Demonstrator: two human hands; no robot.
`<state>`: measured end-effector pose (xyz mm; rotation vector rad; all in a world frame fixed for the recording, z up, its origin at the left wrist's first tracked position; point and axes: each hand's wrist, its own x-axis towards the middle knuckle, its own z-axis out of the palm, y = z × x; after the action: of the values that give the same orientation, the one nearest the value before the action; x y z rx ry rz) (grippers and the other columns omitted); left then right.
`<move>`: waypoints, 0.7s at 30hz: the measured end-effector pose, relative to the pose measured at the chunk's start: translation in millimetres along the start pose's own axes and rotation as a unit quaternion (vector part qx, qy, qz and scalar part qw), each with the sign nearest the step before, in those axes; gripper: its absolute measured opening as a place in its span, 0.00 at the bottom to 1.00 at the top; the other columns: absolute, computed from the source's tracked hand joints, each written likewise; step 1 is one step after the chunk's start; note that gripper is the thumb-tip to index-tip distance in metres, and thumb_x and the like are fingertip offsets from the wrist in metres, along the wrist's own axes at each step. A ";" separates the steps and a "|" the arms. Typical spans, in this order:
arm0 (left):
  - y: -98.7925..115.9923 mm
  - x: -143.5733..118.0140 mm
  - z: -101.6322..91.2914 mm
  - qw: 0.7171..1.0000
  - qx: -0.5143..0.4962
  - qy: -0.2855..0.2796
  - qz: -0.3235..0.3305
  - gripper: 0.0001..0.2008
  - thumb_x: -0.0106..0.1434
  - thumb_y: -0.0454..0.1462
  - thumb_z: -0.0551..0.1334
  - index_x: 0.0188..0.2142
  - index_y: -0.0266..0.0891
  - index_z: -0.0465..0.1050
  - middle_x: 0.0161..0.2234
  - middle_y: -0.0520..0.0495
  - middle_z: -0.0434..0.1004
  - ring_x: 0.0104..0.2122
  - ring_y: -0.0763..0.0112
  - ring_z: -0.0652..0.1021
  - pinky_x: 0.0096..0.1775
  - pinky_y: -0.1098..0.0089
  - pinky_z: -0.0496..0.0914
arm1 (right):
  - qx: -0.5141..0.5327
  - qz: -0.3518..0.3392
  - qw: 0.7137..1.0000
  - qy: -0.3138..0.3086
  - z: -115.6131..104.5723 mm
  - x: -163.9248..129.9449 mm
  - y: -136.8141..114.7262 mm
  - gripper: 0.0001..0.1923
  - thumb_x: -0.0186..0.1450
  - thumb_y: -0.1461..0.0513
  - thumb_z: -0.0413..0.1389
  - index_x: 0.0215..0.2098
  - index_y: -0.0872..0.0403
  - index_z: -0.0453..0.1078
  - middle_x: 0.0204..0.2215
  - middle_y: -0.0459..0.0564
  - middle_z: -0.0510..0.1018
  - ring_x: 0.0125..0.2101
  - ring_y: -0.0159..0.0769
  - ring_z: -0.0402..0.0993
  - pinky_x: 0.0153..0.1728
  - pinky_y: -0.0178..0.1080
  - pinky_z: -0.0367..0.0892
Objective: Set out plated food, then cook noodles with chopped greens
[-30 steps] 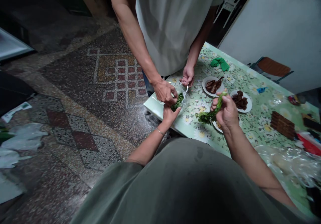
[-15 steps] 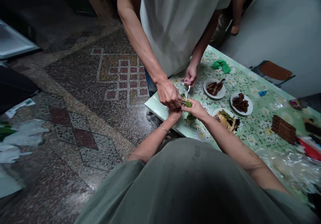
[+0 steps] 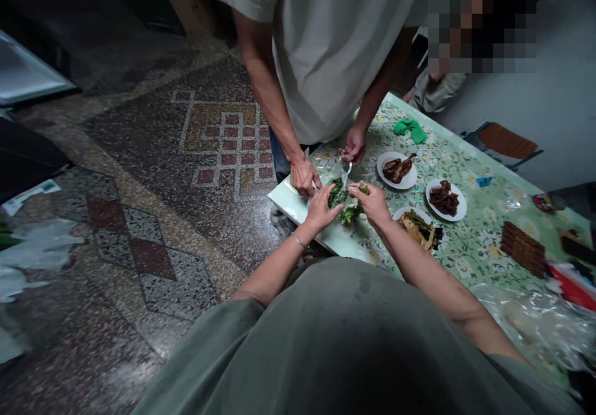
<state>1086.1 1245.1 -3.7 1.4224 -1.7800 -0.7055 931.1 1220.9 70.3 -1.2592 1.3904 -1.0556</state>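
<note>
A bunch of leafy greens (image 3: 348,214) lies partly in a thin clear plastic bag (image 3: 339,170) at the table's near-left corner. My left hand (image 3: 321,210) is at the left side of the greens, its thumb spread from its fingers, touching the leaves or bag. On the other side, my right hand (image 3: 374,204) pinches some of the greens by the stem ends. A person opposite holds the bag's white twisted handle in one hand (image 3: 354,146). That person's other hand (image 3: 304,176) is at the bag's left edge, close to my left fingers.
Plates of dark meat (image 3: 397,170), brown pieces (image 3: 446,200) and mixed food (image 3: 419,227) stand right of the greens. A green cloth (image 3: 410,131), a brown slatted mat (image 3: 523,249) and clear plastic bags (image 3: 535,322) lie on the patterned tablecloth. Beyond the table is a stool (image 3: 507,140).
My hands have moved apart, and my left thumb has spread from its fingers. The other person's hand has drawn back from mine to the left. More leaves show between us.
</note>
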 end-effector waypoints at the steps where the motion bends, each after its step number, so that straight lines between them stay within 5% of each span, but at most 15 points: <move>1: -2.6 -2.3 -0.3 1.000 0.007 -0.006 -0.020 0.32 0.61 0.41 0.66 0.63 0.35 0.61 0.60 0.36 0.69 0.59 0.59 0.70 0.60 0.60 0.64 | 0.011 0.006 1.000 0.015 -3.1 1.2 -3.1 0.19 0.50 0.50 0.67 0.32 0.55 0.78 0.26 0.45 0.78 0.28 0.31 0.69 0.27 0.33 0.62; 7: -7.1 -14.7 3.0 0.990 0.092 -0.078 -0.080 0.23 0.66 0.44 0.61 0.58 0.39 0.68 0.55 0.40 0.74 0.52 0.59 0.75 0.53 0.63 0.69 | 0.076 0.021 0.996 0.050 -15.5 8.5 -21.0 0.22 0.49 0.49 0.67 0.34 0.55 0.76 0.33 0.49 0.82 0.30 0.31 0.72 0.19 0.29 0.55; 14: -2.3 -8.3 0.3 0.978 0.124 -0.072 -0.151 0.15 0.71 0.42 0.53 0.44 0.40 0.77 0.42 0.42 0.79 0.43 0.63 0.78 0.45 0.67 0.69 | 0.126 -0.021 0.987 0.101 -26.2 15.1 -35.8 0.21 0.50 0.50 0.68 0.34 0.54 0.72 0.27 0.46 0.80 0.29 0.32 0.73 0.18 0.28 0.55; 21: -5.1 -7.7 -4.6 0.973 0.122 -0.086 -0.177 0.17 0.69 0.35 0.53 0.52 0.41 0.75 0.49 0.42 0.78 0.48 0.62 0.77 0.49 0.65 0.69 | 0.147 -0.043 0.982 0.110 -35.6 10.3 -54.4 0.19 0.51 0.51 0.68 0.33 0.52 0.72 0.29 0.45 0.80 0.29 0.32 0.75 0.16 0.29 0.55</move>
<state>1093.7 1251.5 -6.6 1.9281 -1.8104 -0.8355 905.4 1205.5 128.9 -1.0162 1.2914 -1.4385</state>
